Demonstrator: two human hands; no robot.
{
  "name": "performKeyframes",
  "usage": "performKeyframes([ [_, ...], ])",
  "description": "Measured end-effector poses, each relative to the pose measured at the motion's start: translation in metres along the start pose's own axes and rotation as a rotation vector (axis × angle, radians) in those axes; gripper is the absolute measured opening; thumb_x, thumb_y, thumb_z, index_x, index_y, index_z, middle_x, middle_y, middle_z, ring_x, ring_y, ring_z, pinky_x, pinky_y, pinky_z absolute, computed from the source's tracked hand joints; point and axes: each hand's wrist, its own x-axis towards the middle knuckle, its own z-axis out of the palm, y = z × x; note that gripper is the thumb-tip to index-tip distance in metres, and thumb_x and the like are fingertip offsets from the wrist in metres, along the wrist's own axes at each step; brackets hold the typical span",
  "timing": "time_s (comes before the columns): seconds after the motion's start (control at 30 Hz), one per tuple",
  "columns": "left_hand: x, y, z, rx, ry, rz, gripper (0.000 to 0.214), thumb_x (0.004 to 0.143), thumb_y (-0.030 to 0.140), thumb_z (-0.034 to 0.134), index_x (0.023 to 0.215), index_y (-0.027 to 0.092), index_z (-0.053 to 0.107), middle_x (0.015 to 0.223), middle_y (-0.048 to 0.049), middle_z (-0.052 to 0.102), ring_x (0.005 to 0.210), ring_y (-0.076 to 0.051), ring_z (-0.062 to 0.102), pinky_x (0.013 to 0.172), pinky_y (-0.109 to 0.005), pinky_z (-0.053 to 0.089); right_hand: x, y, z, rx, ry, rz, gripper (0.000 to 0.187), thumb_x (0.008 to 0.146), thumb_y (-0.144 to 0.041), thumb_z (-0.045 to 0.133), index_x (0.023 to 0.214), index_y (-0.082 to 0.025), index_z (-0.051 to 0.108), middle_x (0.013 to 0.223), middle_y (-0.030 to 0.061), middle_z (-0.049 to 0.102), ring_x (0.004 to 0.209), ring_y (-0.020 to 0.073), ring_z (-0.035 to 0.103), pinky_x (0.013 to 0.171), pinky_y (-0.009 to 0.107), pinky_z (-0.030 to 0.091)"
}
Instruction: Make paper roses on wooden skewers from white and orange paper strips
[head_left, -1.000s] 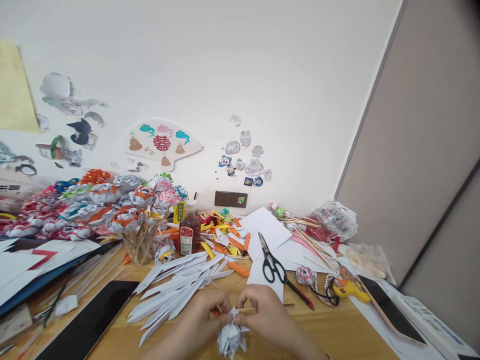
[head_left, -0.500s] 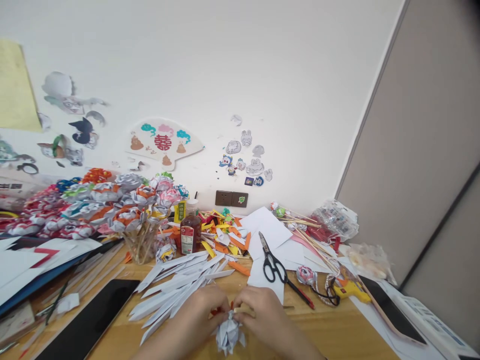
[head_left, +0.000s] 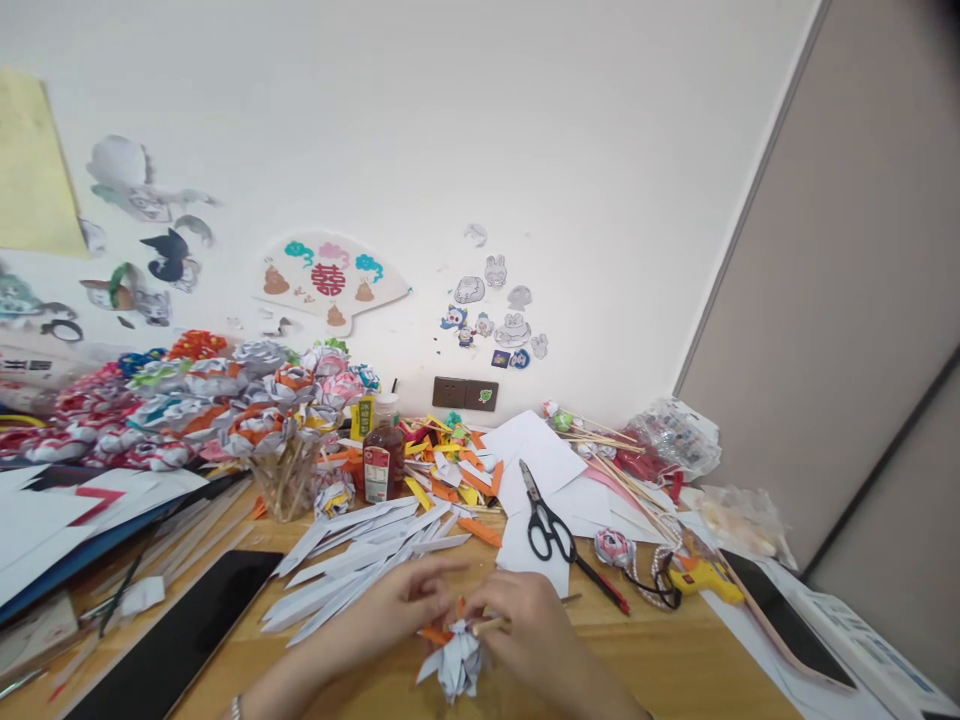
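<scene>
A folded paper flower, white with orange bits near its top, is low in the middle, over the front of the wooden table. My right hand grips it at its upper right; a short pale wooden stick pokes out between the fingers. Just left of the flower, my left hand has its fingers apart and holds nothing. White folded paper strips lie fanned out beyond my left hand. Black-handled scissors rest on white paper past my right hand.
A bottle of dark liquid stands behind the strips, beside a pile of orange and yellow paper pieces. Many finished paper flowers crowd the left back. A black phone lies left; a yellow glue gun and another phone lie right.
My left hand has let go of the paper flower and moved slightly left, its fingers opening. My right hand stays on the flower, which now shows more orange at its left.
</scene>
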Motion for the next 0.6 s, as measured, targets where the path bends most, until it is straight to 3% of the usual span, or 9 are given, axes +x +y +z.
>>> performKeyframes([
  [0.13,0.004,-0.008,0.0,0.053,-0.069,0.049,0.035,0.061,0.05,0.075,0.067,0.017,0.066,0.068,0.0024,0.063,0.068,-0.015,0.058,0.066,-0.025,0.044,0.0,0.001,0.003,0.04,0.016,-0.076,0.027,0.091,-0.031,0.05,0.074,-0.022,0.069,0.068,0.0011,0.07,0.058,0.0138,0.064,0.055,0.021,0.044],
  [0.27,0.0,-0.005,0.004,0.026,-0.094,0.064,0.043,0.059,0.057,0.074,0.066,0.018,0.06,0.066,0.0042,0.059,0.064,-0.013,0.054,0.064,-0.023,0.042,0.001,-0.001,0.001,-0.015,0.026,-0.199,0.044,0.098,-0.042,0.037,0.074,-0.021,0.067,0.064,0.0019,0.069,0.054,0.0135,0.061,0.05,0.022,0.042],
  [0.4,-0.004,0.0,0.008,0.016,-0.111,0.044,0.046,0.062,0.061,0.07,0.068,0.017,0.056,0.061,0.0061,0.053,0.057,-0.011,0.047,0.058,-0.022,0.038,0.004,-0.004,-0.005,-0.141,0.05,-0.308,0.052,0.101,-0.036,0.027,0.066,-0.021,0.062,0.054,0.0002,0.061,0.046,0.0122,0.054,0.043,0.022,0.035],
  [0.6,-0.001,-0.002,0.005,0.005,-0.047,0.058,0.039,0.066,0.054,0.069,0.069,0.019,0.051,0.065,0.0069,0.048,0.064,-0.012,0.043,0.059,-0.022,0.035,0.003,-0.008,-0.012,-0.219,0.005,-0.394,0.039,0.1,-0.023,0.032,0.078,-0.019,0.064,0.067,0.0029,0.067,0.053,0.0138,0.057,0.046,0.023,0.039],
])
